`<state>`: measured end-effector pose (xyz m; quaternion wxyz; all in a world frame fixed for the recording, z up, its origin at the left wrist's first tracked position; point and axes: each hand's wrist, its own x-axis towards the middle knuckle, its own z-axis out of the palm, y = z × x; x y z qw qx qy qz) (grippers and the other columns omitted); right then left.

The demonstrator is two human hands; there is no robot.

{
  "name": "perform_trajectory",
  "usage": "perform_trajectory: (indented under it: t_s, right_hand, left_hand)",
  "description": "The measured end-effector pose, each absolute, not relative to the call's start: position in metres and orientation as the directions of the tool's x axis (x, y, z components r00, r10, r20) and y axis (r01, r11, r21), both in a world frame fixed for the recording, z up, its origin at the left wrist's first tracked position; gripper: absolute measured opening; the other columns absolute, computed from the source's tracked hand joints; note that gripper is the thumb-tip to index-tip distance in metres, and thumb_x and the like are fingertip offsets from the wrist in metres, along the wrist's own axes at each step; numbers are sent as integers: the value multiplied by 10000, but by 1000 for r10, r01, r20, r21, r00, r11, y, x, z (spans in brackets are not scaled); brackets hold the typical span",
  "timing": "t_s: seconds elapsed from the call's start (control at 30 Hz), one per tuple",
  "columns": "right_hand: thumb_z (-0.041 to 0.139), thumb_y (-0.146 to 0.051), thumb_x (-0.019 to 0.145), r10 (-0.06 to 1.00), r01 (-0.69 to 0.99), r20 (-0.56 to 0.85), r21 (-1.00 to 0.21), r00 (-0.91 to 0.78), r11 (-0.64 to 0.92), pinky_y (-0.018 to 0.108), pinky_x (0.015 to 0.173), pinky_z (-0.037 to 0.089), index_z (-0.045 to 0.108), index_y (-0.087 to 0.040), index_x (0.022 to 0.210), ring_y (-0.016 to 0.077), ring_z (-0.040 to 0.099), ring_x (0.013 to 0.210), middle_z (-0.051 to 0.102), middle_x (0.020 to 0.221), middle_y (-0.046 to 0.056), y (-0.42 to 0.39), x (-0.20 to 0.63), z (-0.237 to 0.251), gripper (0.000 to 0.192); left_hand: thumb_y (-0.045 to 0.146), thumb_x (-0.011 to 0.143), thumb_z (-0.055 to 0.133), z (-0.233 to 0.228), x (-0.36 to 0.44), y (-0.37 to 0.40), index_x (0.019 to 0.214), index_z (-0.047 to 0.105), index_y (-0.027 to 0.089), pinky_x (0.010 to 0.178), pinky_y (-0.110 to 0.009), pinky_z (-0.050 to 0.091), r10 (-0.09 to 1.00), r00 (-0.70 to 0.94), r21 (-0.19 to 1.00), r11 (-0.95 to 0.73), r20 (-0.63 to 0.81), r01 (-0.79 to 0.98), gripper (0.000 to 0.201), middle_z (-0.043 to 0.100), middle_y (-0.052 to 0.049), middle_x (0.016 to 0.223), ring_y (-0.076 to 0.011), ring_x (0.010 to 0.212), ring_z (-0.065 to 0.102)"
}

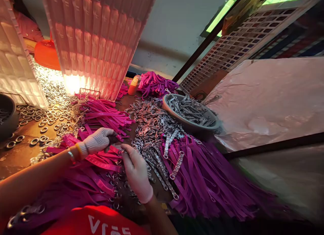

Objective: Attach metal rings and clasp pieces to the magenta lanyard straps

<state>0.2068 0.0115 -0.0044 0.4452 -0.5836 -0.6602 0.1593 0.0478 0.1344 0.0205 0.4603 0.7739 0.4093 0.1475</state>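
Note:
My left hand (pixel 100 140), in a white knit glove, has its fingers curled together over a heap of magenta straps (pixel 102 162). Close beside it my right hand (pixel 136 171), in a thin white glove, pinches with thumb and finger. A magenta strap (pixel 113 149) runs between the two hands; the exact grip is partly covered by the fingers. Metal rings show at several strap ends. To the right of my hands lies a pile of silvery metal pieces with ringed ends (pixel 148 127).
A grey basin (pixel 192 125) of metal pieces stands at right, above spread purple straps (pixel 202 181). Loose metal rings (pixel 63 108) lie left under an orange lamp (pixel 47 54). Upright ribbed panels (pixel 98 42) rise behind. An orange bottle (pixel 133 86) stands by another strap bundle (pixel 158 84).

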Motion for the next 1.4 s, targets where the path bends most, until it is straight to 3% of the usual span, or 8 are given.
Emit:
perform_trajectory:
  t_s: [0.13, 0.4, 0.53, 0.73, 0.83, 0.97, 1.17, 1.4]
  right_hand:
    - [450, -202, 1018, 886, 728, 455, -576, -93, 372, 264, 834, 502, 642, -176, 1224, 177, 693, 939, 747, 1047, 72, 20, 195, 9, 282]
    - [457, -179, 1001, 839, 911, 416, -57, -350, 409, 303, 616, 383, 656, -150, 1177, 193, 614, 692, 672, 786, 51, 24, 176, 17, 267]
    - [454, -195, 1010, 825, 925, 449, 13, -345, 380, 316, 594, 365, 658, -153, 1148, 201, 598, 668, 656, 765, 50, 24, 174, 12, 249]
    - [545, -209, 974, 916, 918, 241, -156, -321, 363, 295, 704, 456, 546, -132, 1339, 213, 676, 844, 728, 979, 85, 26, 176, 19, 374]
    - [665, -300, 916, 953, 918, 57, -256, -298, 303, 283, 705, 465, 469, -127, 1422, 217, 710, 854, 759, 985, 73, 27, 180, 23, 570]
    - [649, -333, 925, 961, 951, -52, -172, -271, 258, 264, 614, 404, 617, -181, 1161, 205, 718, 750, 756, 821, 39, 27, 177, 13, 283]
    - [532, -237, 926, 905, 897, -21, 126, -424, 423, 310, 499, 309, 605, -130, 923, 243, 654, 553, 675, 627, 105, 17, 167, -2, 129]
    - [492, -366, 1006, 847, 878, 232, 128, -479, 462, 313, 504, 203, 611, -158, 857, 177, 568, 472, 616, 543, 29, 8, 190, 10, 282]
  left_hand:
    - [402, 932, 504, 23, 10, 90, 837, 600, 159, 366, -181, 266, 749, 614, 968, 225, -247, 115, 278, 456, 48, 486, -73, 368, 338]
    - [324, 897, 493, 8, -5, 74, 713, 536, 176, 428, -212, 325, 799, 574, 979, 91, -181, 183, 240, 523, 15, 563, -95, 451, 417]
    - [164, 747, 567, -4, -4, 81, 744, 605, 155, 604, -231, 415, 729, 684, 955, -190, -17, 227, 39, 630, -25, 722, -133, 652, 530]
    - [368, 877, 543, -14, -5, 78, 781, 555, 166, 410, -218, 264, 688, 671, 959, 242, -277, 147, 224, 480, 35, 556, -84, 426, 358]
    - [441, 880, 580, -13, -4, 70, 764, 562, 158, 442, -207, 284, 753, 609, 968, 169, -248, 185, 307, 488, 33, 567, -83, 467, 390]
    - [339, 864, 530, -19, -3, 62, 698, 556, 153, 480, -214, 298, 800, 566, 955, 27, -198, 296, 250, 526, 11, 600, -101, 521, 424]
    - [120, 724, 456, -23, -6, 65, 668, 532, 163, 536, -223, 325, 744, 645, 933, -85, -173, 349, 103, 571, 2, 627, -132, 591, 491]
    - [88, 743, 513, 22, -46, 96, 789, 702, 169, 650, -219, 408, 662, 746, 842, -360, -72, 401, 210, 689, -20, 768, -155, 686, 564]
